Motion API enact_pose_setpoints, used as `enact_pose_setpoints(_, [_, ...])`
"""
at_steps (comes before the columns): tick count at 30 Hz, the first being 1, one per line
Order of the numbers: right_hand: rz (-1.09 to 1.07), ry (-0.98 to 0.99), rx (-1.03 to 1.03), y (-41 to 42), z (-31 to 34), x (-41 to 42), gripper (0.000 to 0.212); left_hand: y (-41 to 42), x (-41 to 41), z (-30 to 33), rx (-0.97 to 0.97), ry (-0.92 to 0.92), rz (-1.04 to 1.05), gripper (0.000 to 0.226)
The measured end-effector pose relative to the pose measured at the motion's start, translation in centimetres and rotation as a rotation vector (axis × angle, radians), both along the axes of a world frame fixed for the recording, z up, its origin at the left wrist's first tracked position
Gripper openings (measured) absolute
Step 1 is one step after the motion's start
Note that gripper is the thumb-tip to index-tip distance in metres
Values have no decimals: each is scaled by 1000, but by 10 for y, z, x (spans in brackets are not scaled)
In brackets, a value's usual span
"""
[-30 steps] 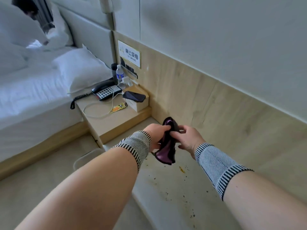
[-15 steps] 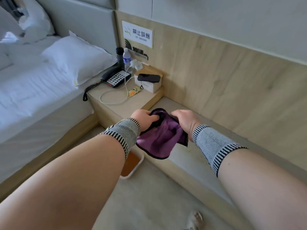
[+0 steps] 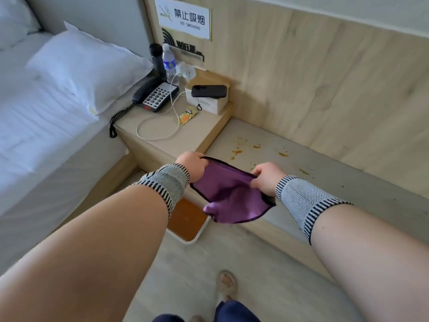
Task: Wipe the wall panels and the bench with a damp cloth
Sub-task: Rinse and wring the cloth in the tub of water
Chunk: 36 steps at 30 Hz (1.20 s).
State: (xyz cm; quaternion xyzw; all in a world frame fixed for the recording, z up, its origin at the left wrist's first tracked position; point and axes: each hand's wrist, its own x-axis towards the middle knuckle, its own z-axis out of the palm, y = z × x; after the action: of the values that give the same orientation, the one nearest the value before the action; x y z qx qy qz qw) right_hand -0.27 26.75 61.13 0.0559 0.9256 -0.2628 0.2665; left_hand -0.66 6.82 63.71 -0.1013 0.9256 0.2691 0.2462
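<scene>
Pale wood-grain wall panel [image 3: 325, 77]: far side, runs left to right; not yet touched by the cloth.

Long grey bench top [image 3: 336, 173]: below the panel, spattered with orange-brown stains [image 3: 236, 151] at its left end. Unwiped.

Purple cloth with dark trim [image 3: 229, 194]: held in the air above the bench's near edge, stretched between both hands, lower part sagging.

Left hand [image 3: 192, 165]: fingers curled, gripping the cloth's left corner.

Right hand [image 3: 267, 177]: fingers curled, gripping the right corner.

Step, as judged: spreading the cloth before wiping. Next move likely calls for laying it flat on the stains and pressing.

Change: half a second ago the cloth hung bunched between close-set hands; now the hands are wider apart, the cloth taut.
</scene>
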Motion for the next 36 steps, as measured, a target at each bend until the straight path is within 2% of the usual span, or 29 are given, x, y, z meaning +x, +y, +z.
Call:
enact_pose_setpoints(2, [49, -12, 36, -13, -5, -7, 15, -18, -10, -7, -35, 8, 14, 40])
enact_pose_setpoints(5, [40, -31, 74, -25, -8, -21, 14, -41, -25, -12, -95, -30, -33, 41])
enact_pose_setpoints(14, [-214, -39, 25, -111, -54, -48, 27, -123, -87, -69, -62, -86, -203, 41])
enact_pose_setpoints(22, [-402, -111, 124, -212, -116, -43, 45, -233, -120, -153, -40, -146, -443, 28])
enact_pose_setpoints(26, [-454, -157, 69, -242, -162, -43, 44, -260, -137, -201, -60, -182, -466, 28])
enact_pose_setpoints(30, [-403, -153, 120, -254, -217, -60, 43, -263, -160, -256, -84, -153, -458, 37])
enact_pose_setpoints(33, [-385, -114, 167, -254, -275, -66, 43, -258, -170, -314, -121, -118, -494, 29])
enact_pose_setpoints(36, [-272, -68, 254, -254, -350, -64, 46, -256, -168, -387, -191, -104, -594, 26])
